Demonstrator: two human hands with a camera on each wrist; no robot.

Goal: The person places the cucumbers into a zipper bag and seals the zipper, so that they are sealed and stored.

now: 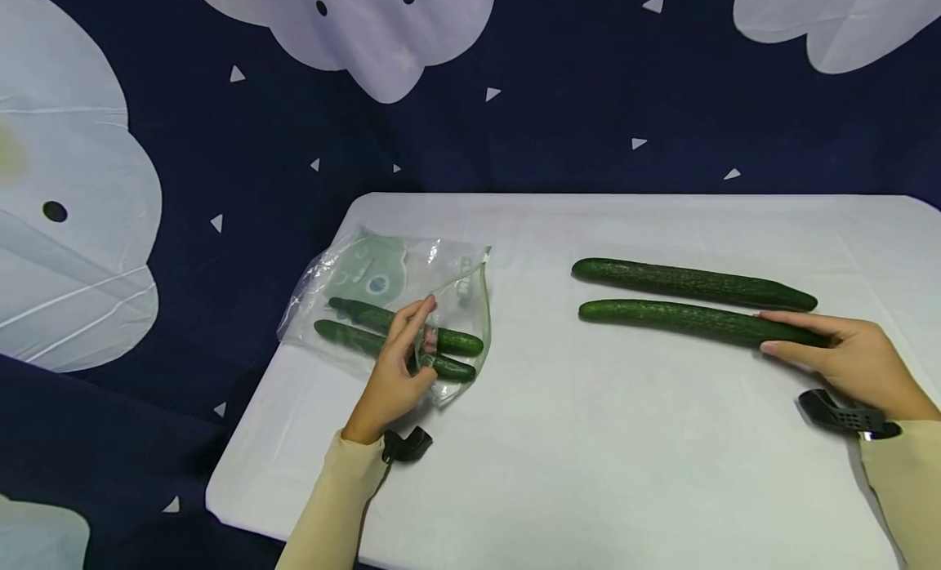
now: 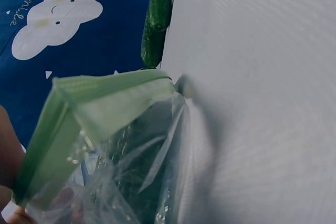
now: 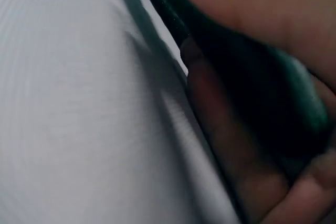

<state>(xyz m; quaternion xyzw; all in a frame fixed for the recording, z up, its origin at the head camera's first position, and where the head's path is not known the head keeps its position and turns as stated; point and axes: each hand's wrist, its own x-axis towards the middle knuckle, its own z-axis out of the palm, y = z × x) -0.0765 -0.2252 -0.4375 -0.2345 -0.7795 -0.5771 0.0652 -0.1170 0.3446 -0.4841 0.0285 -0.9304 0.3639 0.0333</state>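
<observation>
In the head view my left hand (image 1: 403,366) grips the near side of a clear zip bag (image 1: 448,264), some fingertips showing through the plastic. Inside the bag, two cucumbers (image 1: 345,335) lie side by side. The bag's green zip edge (image 2: 105,85) stands spread apart in the left wrist view. Over on the right, my right hand (image 1: 853,354) holds the right end of a long cucumber (image 1: 676,315), thumb on the near side and fingers on the far side. Behind it lies another long cucumber (image 1: 691,280), roughly parallel.
A white table (image 1: 588,472) with rounded corners bears everything. Dark blue cloth (image 1: 559,137) with white clouds and small triangles hangs behind it and along its left side. The bag's closed end reaches the table's left edge.
</observation>
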